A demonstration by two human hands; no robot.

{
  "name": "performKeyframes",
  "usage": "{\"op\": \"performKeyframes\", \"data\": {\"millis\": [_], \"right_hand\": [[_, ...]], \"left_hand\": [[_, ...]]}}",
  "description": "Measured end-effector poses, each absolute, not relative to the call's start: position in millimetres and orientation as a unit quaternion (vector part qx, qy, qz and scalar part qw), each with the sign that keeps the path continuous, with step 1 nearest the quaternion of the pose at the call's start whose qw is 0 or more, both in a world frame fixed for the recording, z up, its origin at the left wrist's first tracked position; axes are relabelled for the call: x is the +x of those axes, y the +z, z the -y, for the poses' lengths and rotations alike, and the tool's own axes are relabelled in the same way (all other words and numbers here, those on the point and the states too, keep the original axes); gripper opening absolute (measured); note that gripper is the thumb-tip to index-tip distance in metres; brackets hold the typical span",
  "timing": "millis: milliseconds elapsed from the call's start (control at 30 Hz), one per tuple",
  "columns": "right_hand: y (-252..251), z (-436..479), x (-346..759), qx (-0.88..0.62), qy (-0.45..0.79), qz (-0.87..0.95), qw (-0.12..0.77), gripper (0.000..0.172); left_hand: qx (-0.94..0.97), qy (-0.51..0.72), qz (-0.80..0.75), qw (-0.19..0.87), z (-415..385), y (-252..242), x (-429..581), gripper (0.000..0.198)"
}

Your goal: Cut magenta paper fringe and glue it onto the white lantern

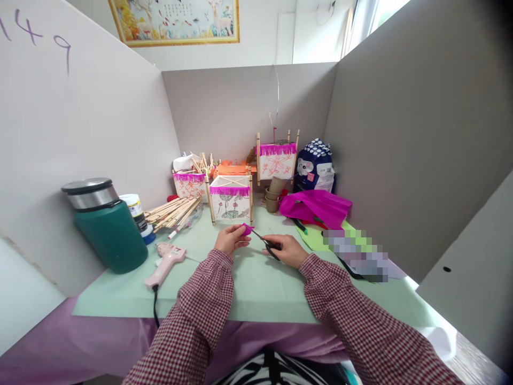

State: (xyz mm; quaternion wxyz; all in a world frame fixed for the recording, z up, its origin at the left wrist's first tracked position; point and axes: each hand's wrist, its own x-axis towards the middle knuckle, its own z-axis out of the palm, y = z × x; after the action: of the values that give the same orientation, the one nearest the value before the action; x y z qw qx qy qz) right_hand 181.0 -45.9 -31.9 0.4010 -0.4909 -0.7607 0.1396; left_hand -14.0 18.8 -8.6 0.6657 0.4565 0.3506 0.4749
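Note:
My left hand (229, 239) pinches a small folded piece of magenta paper (247, 229) just above the pale green mat (256, 289). My right hand (289, 250) grips black-handled scissors (266, 244), and their blades point left and up, meeting the edge of the paper. Both hands hover in front of a small paper lantern with a magenta fringe (230, 200). Both sleeves are red-and-white checked.
A pink glue gun (165, 263) lies left of my hands, its cord running off the mat. A green flask (105, 224), a small jar and bamboo sticks (173, 212) stand at the left. Two other fringed lanterns, magenta tissue (316, 207), a spotted bag and grey partition walls surround the desk.

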Motion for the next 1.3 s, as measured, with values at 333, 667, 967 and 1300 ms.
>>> {"op": "performKeyframes", "data": {"millis": [333,667,967,1300], "right_hand": [[-32.5,45.5,182.5,-0.494,0.147,0.758,0.4,0.041],[-31.6,45.7,183.4,-0.497,0.136,0.759,0.397,0.04],[-30.0,46.6,182.8,-0.493,0.14,0.76,0.4,0.04],[-32.5,45.7,182.8,-0.497,0.142,0.758,0.398,0.042]], "left_hand": [[0.456,0.474,-0.355,0.664,-17.7,-7.5,-13.7,0.02],[0.462,0.473,-0.356,0.661,-18.7,-9.3,-12.9,0.02],[0.455,0.471,-0.352,0.668,-16.4,-6.0,-13.5,0.018],[0.454,0.476,-0.354,0.665,-17.5,-8.1,-12.5,0.018]]}}
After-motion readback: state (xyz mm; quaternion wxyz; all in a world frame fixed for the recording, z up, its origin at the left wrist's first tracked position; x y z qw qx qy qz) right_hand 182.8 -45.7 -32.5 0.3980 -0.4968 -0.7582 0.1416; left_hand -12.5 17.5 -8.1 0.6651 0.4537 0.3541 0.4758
